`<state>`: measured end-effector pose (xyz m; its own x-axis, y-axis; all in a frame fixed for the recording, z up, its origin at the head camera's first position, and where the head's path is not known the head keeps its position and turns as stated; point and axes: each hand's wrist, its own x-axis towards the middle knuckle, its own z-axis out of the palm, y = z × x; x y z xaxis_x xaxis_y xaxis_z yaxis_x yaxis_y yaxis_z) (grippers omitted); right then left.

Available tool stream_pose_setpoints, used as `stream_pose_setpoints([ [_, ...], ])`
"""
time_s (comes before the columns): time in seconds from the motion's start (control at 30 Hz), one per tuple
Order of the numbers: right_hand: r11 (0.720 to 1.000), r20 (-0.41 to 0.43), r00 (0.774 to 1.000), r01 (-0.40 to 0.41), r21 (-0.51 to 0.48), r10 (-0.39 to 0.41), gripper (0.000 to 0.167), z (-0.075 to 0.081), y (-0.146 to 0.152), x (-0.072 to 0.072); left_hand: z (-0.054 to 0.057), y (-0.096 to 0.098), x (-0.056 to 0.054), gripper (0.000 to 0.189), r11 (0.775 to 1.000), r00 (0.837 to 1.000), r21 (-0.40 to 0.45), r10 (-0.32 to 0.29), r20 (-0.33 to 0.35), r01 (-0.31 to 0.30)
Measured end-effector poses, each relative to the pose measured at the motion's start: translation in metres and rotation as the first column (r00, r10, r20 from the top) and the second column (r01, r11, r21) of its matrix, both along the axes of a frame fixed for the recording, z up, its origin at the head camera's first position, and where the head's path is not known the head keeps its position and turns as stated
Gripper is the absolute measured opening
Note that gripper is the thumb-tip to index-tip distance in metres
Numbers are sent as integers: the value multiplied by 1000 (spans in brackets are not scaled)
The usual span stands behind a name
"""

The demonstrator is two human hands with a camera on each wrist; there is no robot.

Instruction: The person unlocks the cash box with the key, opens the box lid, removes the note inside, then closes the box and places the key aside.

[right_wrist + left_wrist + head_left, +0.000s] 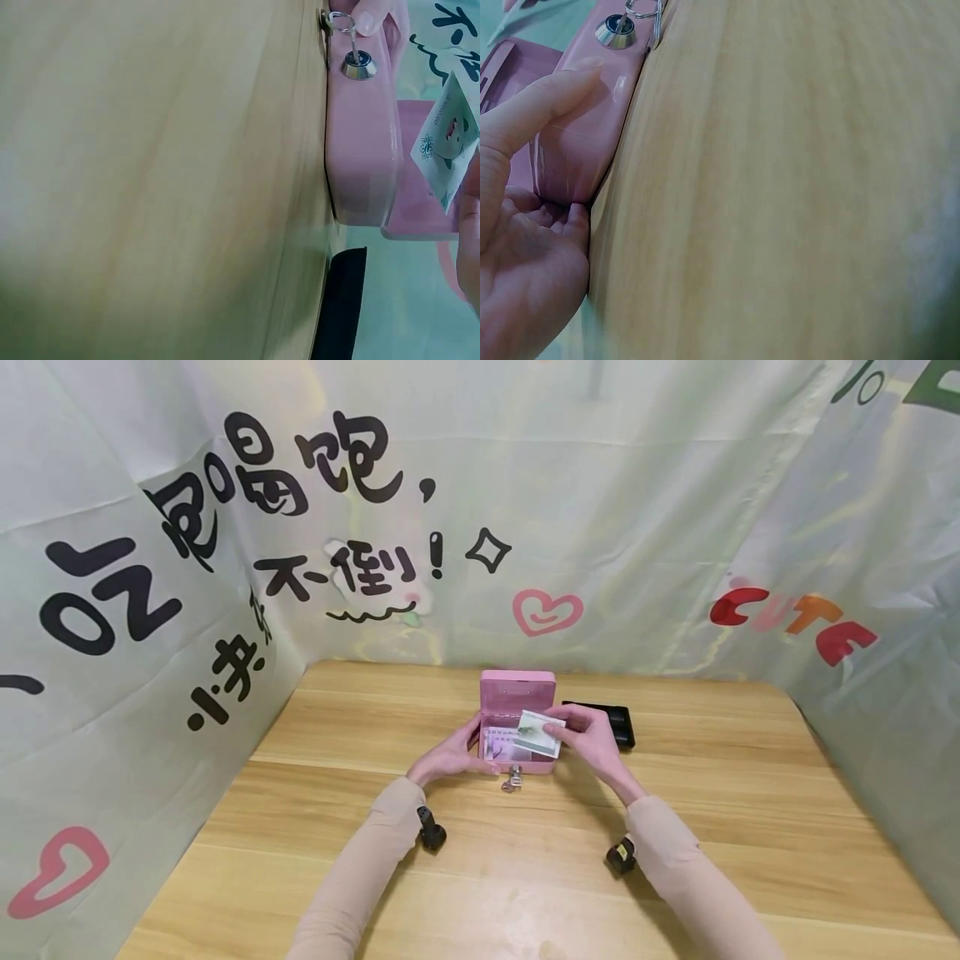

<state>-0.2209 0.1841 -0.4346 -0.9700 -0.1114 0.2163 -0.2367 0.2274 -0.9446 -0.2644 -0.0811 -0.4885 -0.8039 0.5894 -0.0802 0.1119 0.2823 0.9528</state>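
A small pink cash box (537, 767) stands on the table with its lid (517, 696) raised. My left hand (452, 755) grips the box at its left front corner. In the left wrist view the thumb (562, 88) lies on the front face, with the other fingers bent at the side. Above the box's right part, my right hand (591, 740) pinches a green and white banknote (534, 739) between thumb and fingers. Purplish notes (498, 745) lie inside the box. A key with a ring (343, 24) sits in the front lock (359, 66).
A black tray (624, 728) lies behind the right hand, just right of the box. The wooden table (360, 727) meets printed cloth walls (637, 527) at the back and both sides. Each wrist carries a small black camera (431, 831).
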Motion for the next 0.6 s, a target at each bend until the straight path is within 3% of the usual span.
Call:
stream_pose_setpoints([
  [0.33, 1000, 8, 1000, 9, -21, -8, 32, 1, 22, 15, 0, 0, 1, 124, 1000, 1000, 24, -14, 5, 14],
  [0.6, 997, 65, 998, -17, 74, 12, 32, -3, 47, 25, 1, 0, 1, 125, 1000, 1000, -1, 7, 7, -7],
])
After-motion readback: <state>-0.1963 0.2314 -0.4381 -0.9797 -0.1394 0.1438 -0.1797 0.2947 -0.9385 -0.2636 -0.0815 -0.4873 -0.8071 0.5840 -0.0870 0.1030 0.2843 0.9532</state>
